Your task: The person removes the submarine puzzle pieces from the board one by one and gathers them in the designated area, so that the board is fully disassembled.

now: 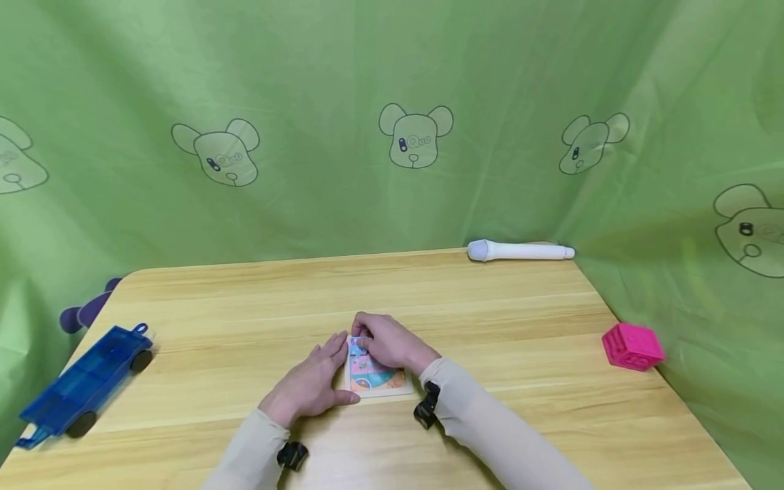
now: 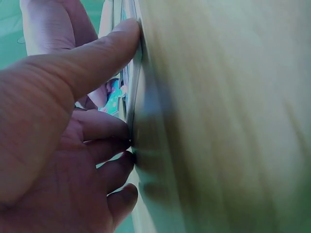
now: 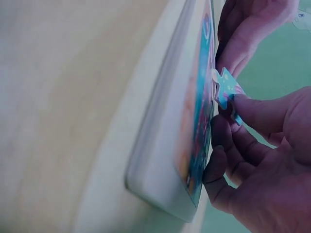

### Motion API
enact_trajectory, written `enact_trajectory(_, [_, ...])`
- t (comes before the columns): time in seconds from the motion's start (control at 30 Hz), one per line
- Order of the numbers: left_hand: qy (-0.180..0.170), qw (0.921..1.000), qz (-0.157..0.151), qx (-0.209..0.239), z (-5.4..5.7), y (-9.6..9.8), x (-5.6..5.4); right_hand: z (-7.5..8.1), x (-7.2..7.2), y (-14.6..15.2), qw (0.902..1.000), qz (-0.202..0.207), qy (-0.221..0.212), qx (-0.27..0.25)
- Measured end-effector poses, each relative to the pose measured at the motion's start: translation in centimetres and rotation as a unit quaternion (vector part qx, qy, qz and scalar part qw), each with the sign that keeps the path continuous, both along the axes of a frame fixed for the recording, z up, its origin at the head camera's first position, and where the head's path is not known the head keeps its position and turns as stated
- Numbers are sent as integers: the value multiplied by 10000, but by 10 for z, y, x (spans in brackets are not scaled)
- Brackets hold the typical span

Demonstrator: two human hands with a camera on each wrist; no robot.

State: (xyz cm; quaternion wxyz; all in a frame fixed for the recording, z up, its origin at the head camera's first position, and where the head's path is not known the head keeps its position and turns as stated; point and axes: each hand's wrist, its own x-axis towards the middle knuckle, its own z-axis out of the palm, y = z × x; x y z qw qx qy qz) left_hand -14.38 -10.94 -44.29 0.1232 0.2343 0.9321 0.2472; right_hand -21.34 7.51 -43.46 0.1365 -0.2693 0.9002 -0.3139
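Observation:
A small jigsaw puzzle board (image 1: 392,393) with a pale rim and a pink, blue and orange picture lies flat on the table. My right hand (image 1: 392,342) is over its upper part and pinches a turquoise puzzle piece (image 3: 227,87) between thumb and fingers. In the right wrist view that piece is tilted up from the board's face. Along the board's left side rests my left hand (image 1: 312,381), fingers extended at the edge and thumb (image 2: 109,51) at the near corner. Part of the picture is hidden under my right hand.
On the left stands a blue toy wagon (image 1: 88,381) with black wheels, and a purple object (image 1: 88,314) pokes out past the table edge. A white toy microphone (image 1: 520,251) lies at the back right. The pink block (image 1: 633,347) sits by the right edge. Green curtain (image 1: 318,211) surrounds the table.

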Motion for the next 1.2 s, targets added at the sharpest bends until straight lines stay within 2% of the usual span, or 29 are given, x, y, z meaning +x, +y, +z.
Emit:
enact_trajectory(0.23, [-47,10000,56,-30,4,0,2,8,-2,11,9976,-40,-181,-663])
enact_trajectory(0.37, [-40,10000,68,-61,4,-1,1,16,-8,23,9965,-35,-218,-807])
enact_trajectory(0.6, [-59,10000,-10,-16,1,-1,1,27,-26,64,9972,-236,-219,-676])
enact_trajectory(0.8, [58,9999,-71,-46,1,-1,0,30,-45,101,9963,-727,-47,-461])
enact_trajectory(1.0, [61,10000,-37,-47,1,-1,0,23,-62,121,9943,-1030,-116,-270])
enact_trajectory(1.2, [101,9999,-71,-120,0,0,0,11,-74,126,9929,-1175,-174,-116])
